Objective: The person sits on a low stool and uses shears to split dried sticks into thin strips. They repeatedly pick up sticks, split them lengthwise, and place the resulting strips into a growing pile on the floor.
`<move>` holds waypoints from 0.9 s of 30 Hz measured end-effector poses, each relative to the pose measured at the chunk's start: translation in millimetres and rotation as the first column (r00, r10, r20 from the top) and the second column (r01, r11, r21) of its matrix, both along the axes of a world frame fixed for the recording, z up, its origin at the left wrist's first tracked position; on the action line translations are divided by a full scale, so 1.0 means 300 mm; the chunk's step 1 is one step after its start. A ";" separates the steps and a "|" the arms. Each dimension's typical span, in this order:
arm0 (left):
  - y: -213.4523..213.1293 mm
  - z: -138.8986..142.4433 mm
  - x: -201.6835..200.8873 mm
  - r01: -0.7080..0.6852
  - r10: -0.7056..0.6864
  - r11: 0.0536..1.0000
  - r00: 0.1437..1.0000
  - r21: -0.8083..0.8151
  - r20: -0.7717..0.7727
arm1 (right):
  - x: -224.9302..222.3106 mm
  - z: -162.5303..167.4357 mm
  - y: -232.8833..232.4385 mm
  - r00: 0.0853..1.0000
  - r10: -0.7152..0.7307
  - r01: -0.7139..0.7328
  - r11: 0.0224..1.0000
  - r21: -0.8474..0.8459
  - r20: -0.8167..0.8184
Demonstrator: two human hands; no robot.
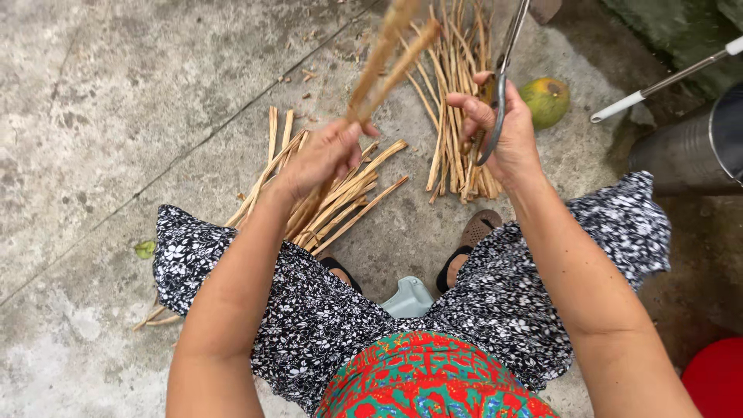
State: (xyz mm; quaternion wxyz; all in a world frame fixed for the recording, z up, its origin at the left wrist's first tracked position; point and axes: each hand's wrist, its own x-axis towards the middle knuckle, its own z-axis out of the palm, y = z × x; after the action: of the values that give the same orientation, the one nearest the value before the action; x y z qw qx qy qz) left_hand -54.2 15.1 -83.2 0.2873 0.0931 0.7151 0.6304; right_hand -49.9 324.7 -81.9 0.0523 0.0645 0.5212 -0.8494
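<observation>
Left hand: our left hand [321, 159] is raised over the lap, its grip pressed around the lower end of a few dried cane strips [385, 58], which slant up and away toward the top of the view.

Right hand: our right hand [499, 131] is lifted just beside the left, its grip closed about the handles of a pair of metal scissors [501, 85]; the blades point upward past the top edge, so we cannot tell whether they are apart.

Held strips: they are in the air, above the floor, between the two hands and blurred at the tips.

Near pile: a loose fan of cut strips [333, 201] lies on the concrete floor [116, 116] under the left hand, reaching to the left knee.

Far pile: a tidier bundle of strips [453, 93] lies on the floor behind the right hand.

Around us: a green, rounded fruit [546, 101] rests near the far bundle; a steel pot [693, 151] stands at right with a white-handled rod [658, 83] above it; a red tub [716, 379] shows in the lower right corner.

Seat: a pale plastic stool [409, 298] shows between the knees.
</observation>
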 end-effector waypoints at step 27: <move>0.195 -0.094 0.115 0.302 -0.379 0.901 0.898 -0.310 -0.226 | 0.090 0.093 0.041 0.970 -0.151 0.186 0.965 0.185 -0.189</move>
State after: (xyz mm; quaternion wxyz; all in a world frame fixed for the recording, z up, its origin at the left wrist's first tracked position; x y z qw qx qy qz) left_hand -19.8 73.8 -111.4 0.2997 0.2664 0.7992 0.4477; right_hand -22.9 337.1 -54.1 -0.0727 0.0398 0.5994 -0.7962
